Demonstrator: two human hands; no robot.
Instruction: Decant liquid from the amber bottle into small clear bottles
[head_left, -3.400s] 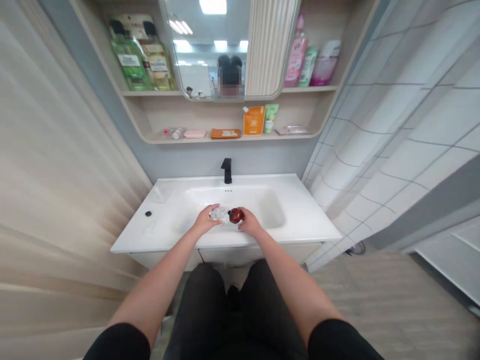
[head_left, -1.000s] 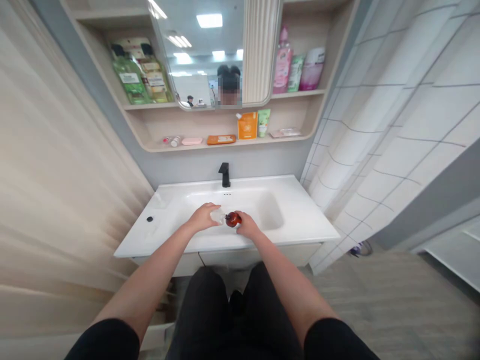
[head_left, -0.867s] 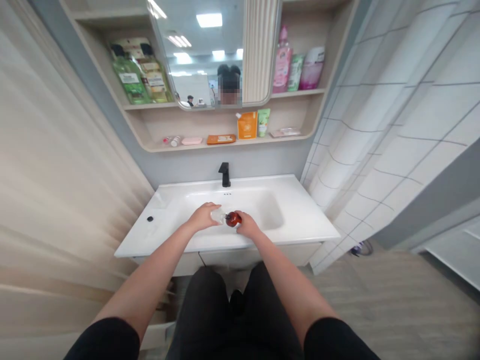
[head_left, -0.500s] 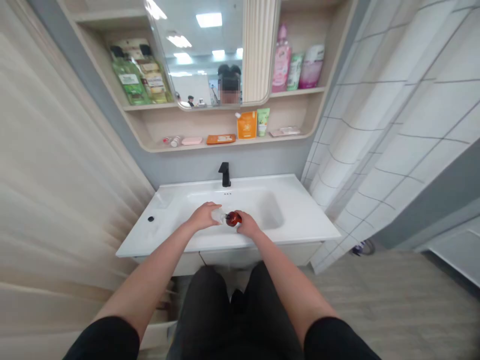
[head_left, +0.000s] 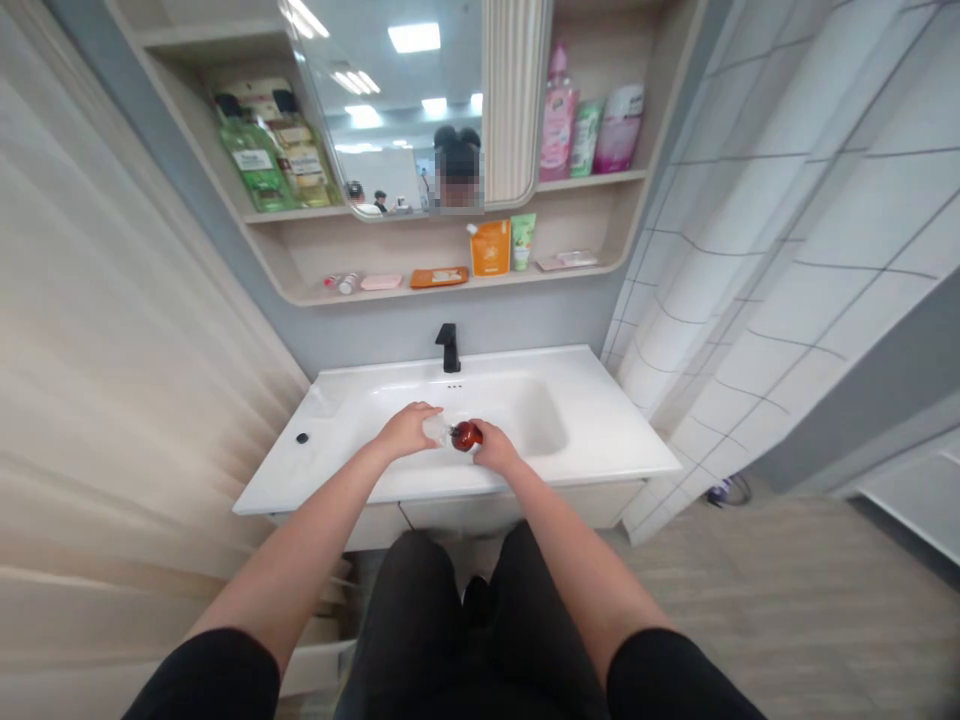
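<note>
Over the front of the white sink [head_left: 592, 430], my left hand [head_left: 405, 432] is closed round a small clear container [head_left: 436, 430]. My right hand [head_left: 493, 450] grips a small dark amber bottle [head_left: 467, 436], tipped on its side with its mouth against the clear container. The two hands sit close together, almost touching. What passes between the bottles is too small to see.
A black faucet [head_left: 448, 347] stands at the back of the sink, and a small dark cap [head_left: 301, 438] lies on the left counter. Shelves above hold bottles, pouches and soap around a mirror [head_left: 405, 110]. Tiled wall is on the right, a pale panel on the left.
Hands and both bottles have stayed in place over the sink. The amber bottle is tipped closer to the clear container than 3.4 s ago. My view shifted slightly.
</note>
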